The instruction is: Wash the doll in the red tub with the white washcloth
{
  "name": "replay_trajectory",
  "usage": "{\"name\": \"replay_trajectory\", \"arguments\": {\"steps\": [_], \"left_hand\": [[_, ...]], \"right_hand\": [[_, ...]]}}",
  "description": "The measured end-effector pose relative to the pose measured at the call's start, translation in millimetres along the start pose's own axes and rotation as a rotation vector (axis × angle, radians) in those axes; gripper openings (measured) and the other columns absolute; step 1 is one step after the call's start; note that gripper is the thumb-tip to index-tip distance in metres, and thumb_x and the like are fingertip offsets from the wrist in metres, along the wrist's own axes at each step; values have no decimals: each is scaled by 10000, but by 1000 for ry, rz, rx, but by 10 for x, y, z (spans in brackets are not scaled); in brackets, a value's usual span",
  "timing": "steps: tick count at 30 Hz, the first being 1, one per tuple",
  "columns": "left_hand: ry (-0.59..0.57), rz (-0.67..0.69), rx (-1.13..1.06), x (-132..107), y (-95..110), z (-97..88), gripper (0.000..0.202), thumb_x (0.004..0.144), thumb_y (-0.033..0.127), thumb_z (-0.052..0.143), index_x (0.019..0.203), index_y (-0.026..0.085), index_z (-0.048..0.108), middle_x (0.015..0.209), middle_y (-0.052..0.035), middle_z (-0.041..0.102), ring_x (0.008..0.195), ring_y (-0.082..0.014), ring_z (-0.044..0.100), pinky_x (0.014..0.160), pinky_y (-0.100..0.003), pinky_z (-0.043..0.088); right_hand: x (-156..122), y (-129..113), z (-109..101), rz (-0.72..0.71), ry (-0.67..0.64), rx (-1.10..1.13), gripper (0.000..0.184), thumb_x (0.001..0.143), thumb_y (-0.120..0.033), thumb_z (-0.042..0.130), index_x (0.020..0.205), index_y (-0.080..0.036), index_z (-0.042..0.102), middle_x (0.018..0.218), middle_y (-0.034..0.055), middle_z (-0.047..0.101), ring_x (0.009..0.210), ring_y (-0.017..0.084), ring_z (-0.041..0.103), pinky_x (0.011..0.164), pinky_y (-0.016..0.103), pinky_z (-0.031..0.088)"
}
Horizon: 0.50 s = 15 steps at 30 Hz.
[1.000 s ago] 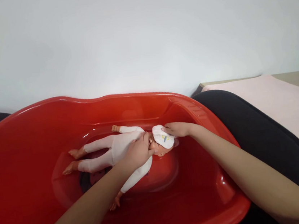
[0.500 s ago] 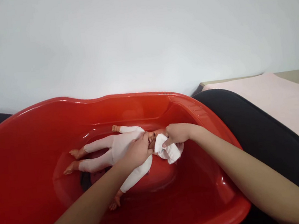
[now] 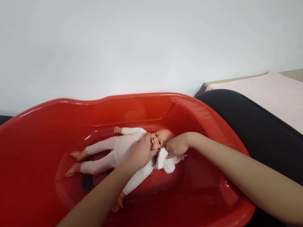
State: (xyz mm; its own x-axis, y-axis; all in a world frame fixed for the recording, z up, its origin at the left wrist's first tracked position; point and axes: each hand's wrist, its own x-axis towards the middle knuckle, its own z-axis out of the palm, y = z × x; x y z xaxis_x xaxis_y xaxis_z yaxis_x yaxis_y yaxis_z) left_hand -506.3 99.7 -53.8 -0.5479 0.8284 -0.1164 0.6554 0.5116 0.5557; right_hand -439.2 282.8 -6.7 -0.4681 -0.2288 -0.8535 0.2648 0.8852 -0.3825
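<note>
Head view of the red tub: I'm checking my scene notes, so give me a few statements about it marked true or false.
1. The doll lies on its back inside the red tub. True.
2. The right hand grips a white cloth beside the doll's head. True.
3. The white cloth covers the top of the doll's head. False: the head is bare, and the cloth hangs below the right hand.
4. The left hand rests at the doll's feet. False: it sits on the chest, fingers at the chin.
5. The doll wears a blue suit. False: its suit is white.
6. A pink sheet lies to the right of the tub. True.
</note>
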Motion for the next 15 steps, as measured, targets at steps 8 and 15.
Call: {"name": "replay_trajectory", "arguments": {"steps": [8, 15], "left_hand": [[-8, -4, 6, -1, 21, -10, 420, 879, 375, 678, 1221, 195, 512, 1276, -122, 652, 1093, -318, 655, 937, -409, 457], [-14, 14, -138, -28, -38, -78, 397, 890, 296, 591, 1278, 211, 566, 1203, -117, 710, 1008, -314, 695, 873, -387, 505]], "right_hand": [[36, 71, -27, 79, -6, -169, 374, 927, -383, 600, 642, -145, 641, 653, 51, 617, 713, 225, 649, 807, 372, 526], [-40, 14, 9, -264, 41, 426, 389, 843, -441, 704, 1054, -114, 677, 1118, 124, 681, 1081, 244, 661, 816, 314, 601]]}}
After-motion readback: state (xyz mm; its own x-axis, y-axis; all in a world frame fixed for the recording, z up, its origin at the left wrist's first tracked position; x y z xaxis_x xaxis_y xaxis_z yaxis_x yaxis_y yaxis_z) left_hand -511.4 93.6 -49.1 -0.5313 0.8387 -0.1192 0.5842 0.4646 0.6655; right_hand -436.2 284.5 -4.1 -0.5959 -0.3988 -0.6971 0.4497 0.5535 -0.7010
